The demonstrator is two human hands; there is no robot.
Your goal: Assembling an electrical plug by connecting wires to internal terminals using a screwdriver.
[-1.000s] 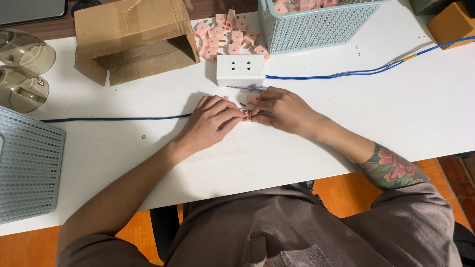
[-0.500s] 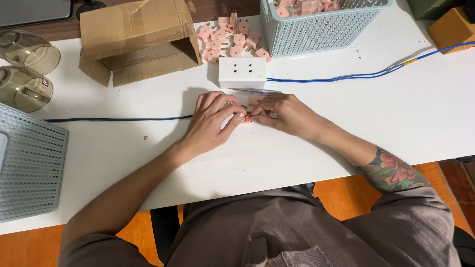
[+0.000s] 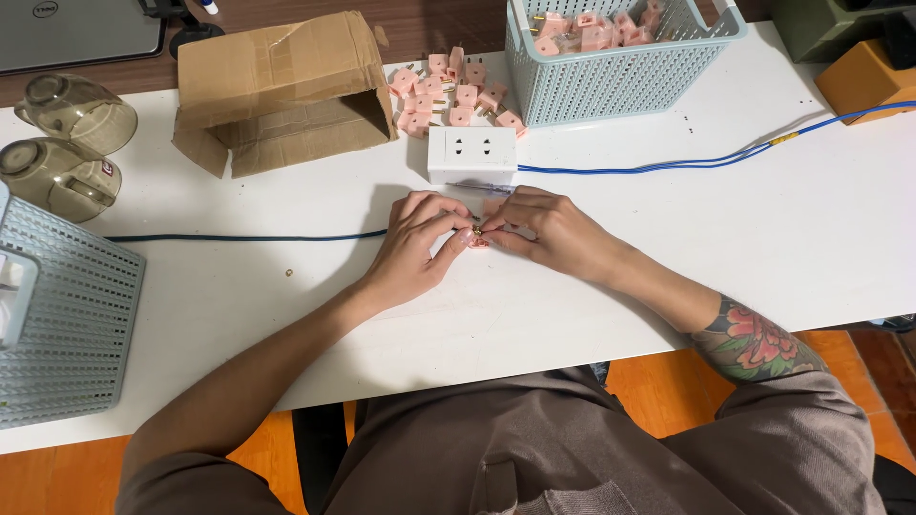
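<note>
My left hand and my right hand meet at the middle of the white table, fingertips pinched together on a small pink plug adapter with brass prongs. Most of the adapter is hidden by my fingers. Just behind my hands stands a white socket block on a blue cable. A loose pile of pink adapters lies behind the block.
A pale blue basket holding more pink adapters stands at the back. An open cardboard box lies back left, two glass cups at the far left, a grey mesh basket at the left edge. A small screw lies loose.
Both hands stay together on the pink adapter, with only small finger movements. The view has shifted slightly.
</note>
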